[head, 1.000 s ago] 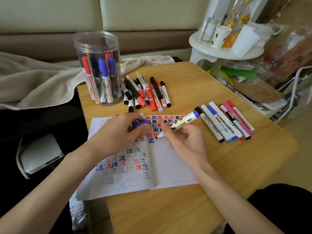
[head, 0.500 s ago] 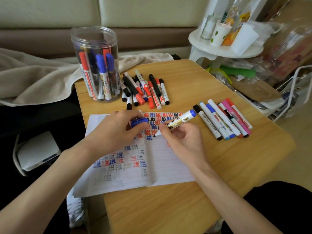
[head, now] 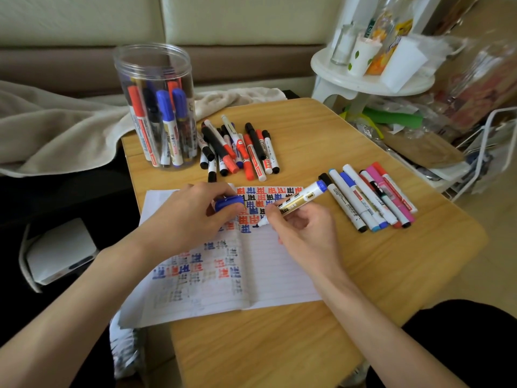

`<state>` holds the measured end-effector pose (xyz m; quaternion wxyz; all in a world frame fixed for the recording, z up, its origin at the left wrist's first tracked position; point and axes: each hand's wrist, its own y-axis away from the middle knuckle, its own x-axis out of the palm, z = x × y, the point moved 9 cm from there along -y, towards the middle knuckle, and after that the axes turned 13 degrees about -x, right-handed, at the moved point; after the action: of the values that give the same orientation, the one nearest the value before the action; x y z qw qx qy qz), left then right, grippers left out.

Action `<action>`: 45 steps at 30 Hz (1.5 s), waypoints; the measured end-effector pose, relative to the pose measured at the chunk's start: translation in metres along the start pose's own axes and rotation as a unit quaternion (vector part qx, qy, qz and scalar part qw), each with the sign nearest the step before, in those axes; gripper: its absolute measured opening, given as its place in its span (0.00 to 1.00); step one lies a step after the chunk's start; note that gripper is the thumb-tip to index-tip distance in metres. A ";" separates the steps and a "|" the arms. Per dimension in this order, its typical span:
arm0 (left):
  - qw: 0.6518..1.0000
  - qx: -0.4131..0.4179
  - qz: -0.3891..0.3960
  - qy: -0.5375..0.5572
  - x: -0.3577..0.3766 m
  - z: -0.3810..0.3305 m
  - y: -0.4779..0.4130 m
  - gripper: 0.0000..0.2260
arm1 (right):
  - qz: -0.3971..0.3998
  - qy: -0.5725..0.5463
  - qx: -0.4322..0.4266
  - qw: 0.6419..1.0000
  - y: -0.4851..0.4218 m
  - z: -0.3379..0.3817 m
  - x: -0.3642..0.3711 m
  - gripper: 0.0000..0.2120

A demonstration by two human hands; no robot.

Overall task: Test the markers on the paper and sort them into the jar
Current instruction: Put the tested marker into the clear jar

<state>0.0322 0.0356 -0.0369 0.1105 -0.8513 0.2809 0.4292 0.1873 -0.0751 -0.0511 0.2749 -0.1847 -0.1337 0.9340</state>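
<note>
One jar [head: 154, 79], one paper [head: 279, 261], one uncapped marker [head: 302, 197], one blue cap [head: 229, 202].

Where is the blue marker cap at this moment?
In the head view, the blue cap is pinched in the left hand above the paper, just left of the marker held by the right hand.

Rt hand [head: 305, 228], marker [head: 299, 198] tip barely shifted on paper [head: 279, 261]
</note>
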 end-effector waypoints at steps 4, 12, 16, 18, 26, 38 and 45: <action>1.000 0.007 -0.007 0.002 -0.002 -0.001 0.000 0.09 | 0.002 0.004 0.003 1.000 0.000 -0.002 0.001 0.11; 1.000 0.008 -0.007 0.000 -0.002 -0.001 0.001 0.10 | 0.011 0.030 -0.020 0.999 -0.001 0.000 0.003 0.08; 1.000 0.005 -0.008 0.001 -0.002 -0.001 0.001 0.10 | -0.008 0.004 -0.008 1.000 -0.001 -0.003 -0.001 0.07; 1.000 0.005 -0.008 -0.001 -0.002 -0.001 0.000 0.10 | -0.004 -0.006 -0.002 1.000 0.000 -0.004 0.000 0.06; 1.000 0.008 -0.007 -0.005 -0.002 -0.002 0.000 0.10 | 0.029 0.000 -0.020 0.999 0.000 0.001 0.006 0.08; 1.000 0.003 -0.001 0.002 -0.001 0.001 -0.001 0.10 | -0.037 0.006 -0.001 0.999 -0.001 -0.009 -0.007 0.05; 1.000 0.002 -0.002 -0.003 -0.001 -0.001 0.000 0.09 | -0.020 -0.006 -0.007 1.000 -0.001 -0.010 -0.003 0.06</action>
<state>0.0323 0.0362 -0.0357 0.1141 -0.8505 0.2798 0.4305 0.1940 -0.0743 -0.0586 0.2910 -0.1781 -0.1452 0.9287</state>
